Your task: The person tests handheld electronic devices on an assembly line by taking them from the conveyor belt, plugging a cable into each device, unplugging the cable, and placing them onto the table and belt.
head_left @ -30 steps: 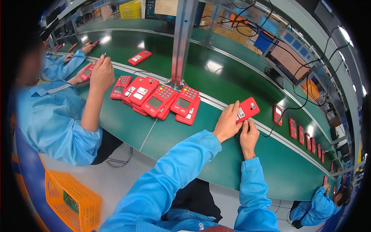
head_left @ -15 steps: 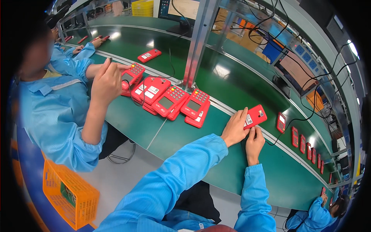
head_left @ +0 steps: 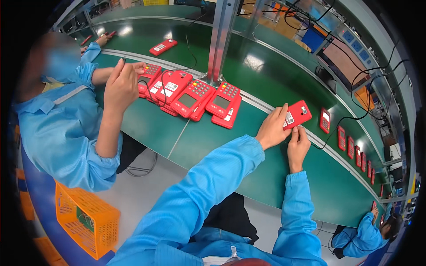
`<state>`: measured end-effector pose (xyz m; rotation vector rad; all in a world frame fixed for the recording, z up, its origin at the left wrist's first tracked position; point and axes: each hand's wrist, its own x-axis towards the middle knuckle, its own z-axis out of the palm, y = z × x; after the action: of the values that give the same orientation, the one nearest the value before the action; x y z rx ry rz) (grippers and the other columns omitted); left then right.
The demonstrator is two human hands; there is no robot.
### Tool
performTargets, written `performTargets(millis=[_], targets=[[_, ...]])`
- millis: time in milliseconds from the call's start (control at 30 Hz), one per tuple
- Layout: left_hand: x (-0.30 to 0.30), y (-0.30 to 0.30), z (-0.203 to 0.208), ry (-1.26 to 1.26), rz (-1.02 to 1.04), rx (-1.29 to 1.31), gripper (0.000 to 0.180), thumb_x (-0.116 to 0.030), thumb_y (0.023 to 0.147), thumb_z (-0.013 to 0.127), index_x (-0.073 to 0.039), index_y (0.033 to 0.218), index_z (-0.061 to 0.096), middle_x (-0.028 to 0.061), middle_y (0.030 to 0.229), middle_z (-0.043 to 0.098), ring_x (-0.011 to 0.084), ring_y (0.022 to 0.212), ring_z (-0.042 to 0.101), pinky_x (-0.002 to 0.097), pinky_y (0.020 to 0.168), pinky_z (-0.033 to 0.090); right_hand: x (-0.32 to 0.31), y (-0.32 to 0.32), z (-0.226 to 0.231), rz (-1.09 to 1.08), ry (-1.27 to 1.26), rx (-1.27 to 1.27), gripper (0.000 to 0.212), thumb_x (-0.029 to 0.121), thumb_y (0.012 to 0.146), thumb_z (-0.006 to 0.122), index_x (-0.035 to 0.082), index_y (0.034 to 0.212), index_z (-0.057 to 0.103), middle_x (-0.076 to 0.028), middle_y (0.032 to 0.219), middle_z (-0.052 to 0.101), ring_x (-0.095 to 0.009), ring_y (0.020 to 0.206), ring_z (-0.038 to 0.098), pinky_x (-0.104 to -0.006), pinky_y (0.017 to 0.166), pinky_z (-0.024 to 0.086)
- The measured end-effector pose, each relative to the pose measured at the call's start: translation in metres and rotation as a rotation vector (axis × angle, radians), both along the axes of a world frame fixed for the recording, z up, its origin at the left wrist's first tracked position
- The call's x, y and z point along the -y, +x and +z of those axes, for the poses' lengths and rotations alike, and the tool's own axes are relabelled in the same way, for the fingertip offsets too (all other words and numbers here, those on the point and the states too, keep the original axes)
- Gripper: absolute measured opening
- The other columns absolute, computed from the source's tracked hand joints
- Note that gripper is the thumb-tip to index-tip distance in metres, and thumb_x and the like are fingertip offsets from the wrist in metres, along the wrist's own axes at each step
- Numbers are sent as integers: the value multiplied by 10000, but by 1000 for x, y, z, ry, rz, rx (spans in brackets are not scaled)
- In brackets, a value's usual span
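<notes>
Far left, bottom: orange plastic crate (head_left: 86, 219) on the floor beside a co-worker in a blue coat (head_left: 62, 133). Co-worker's raised hand (head_left: 120, 84) pinches a thin black cable (head_left: 153, 91) over a row of red card terminals (head_left: 191, 98) lying overlapped on the green tabletop (head_left: 151, 126), some face up w/ keypads showing, some back up w/ white labels. A metal post (head_left: 220, 37) stands behind the row; one more red terminal (head_left: 163, 46) lies alone beyond it.

Centre-right: left hand (head_left: 273, 128) grasps the red terminal (head_left: 296, 115) from its left edge, fingers curled around it, device tilted off the tabletop, back label toward the camera. Right hand (head_left: 298, 146) sits just below it, fingertips touching its lower edge; can't tell how firmly they clasp. Black cord (head_left: 337, 128) runs past on the tabletop near the device.

Right: a line of small red units (head_left: 350, 144) follows the tabletop edge, shrinking toward the rim, details too small to read. Another worker in blue (head_left: 364, 230) at far bottom right, mostly cut off.

Hidden: terminal's front face, both palms.

Vs. 0.5 s ago: both hands remain on the same device, roughly same spot; co-worker's hand has lifted higher off the row.
</notes>
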<state>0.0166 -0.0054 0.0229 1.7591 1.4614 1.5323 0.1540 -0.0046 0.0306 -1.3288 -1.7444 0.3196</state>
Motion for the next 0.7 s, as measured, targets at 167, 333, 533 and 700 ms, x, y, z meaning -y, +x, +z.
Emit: performTargets(millis=[167, 333, 533, 700], targets=[[-2, -4, 0, -2, 2, -17, 826, -199, 823, 766, 106, 1478, 364, 254, 1329, 525, 442, 1195, 554, 446, 993, 496, 1, 0, 2, 18, 79, 50, 224, 156, 982, 588, 53, 1127, 725, -232, 848, 705, -390, 746, 690, -447, 688, 523], [-3, -31, 7, 14, 194, 129, 842, -193, 823, 773, 114, 1476, 339, 265, 1276, 527, 439, 1181, 553, 461, 992, 486, 19, -7, 10, 86, -29, 130, 264, 142, 983, 571, 83, 1199, 711, -225, 875, 716, -389, 771, 700, -446, 687, 533], [-19, -26, 3, 65, 317, -130, 820, -173, 815, 779, 108, 1463, 365, 257, 1248, 555, 424, 1170, 559, 452, 984, 491, -10, 4, -3, -80, 42, 336, 336, 243, 973, 591, 83, 1260, 662, -206, 1014, 728, -402, 899, 698, -487, 784, 551], [-47, -43, -5, -75, 529, -281, 788, -198, 804, 795, 131, 1415, 422, 258, 1244, 582, 412, 1129, 580, 473, 999, 479, -66, 20, -7, -333, 62, 464, 597, 375, 874, 743, -53, 1249, 564, -245, 1062, 691, -406, 1001, 669, -497, 811, 536]])
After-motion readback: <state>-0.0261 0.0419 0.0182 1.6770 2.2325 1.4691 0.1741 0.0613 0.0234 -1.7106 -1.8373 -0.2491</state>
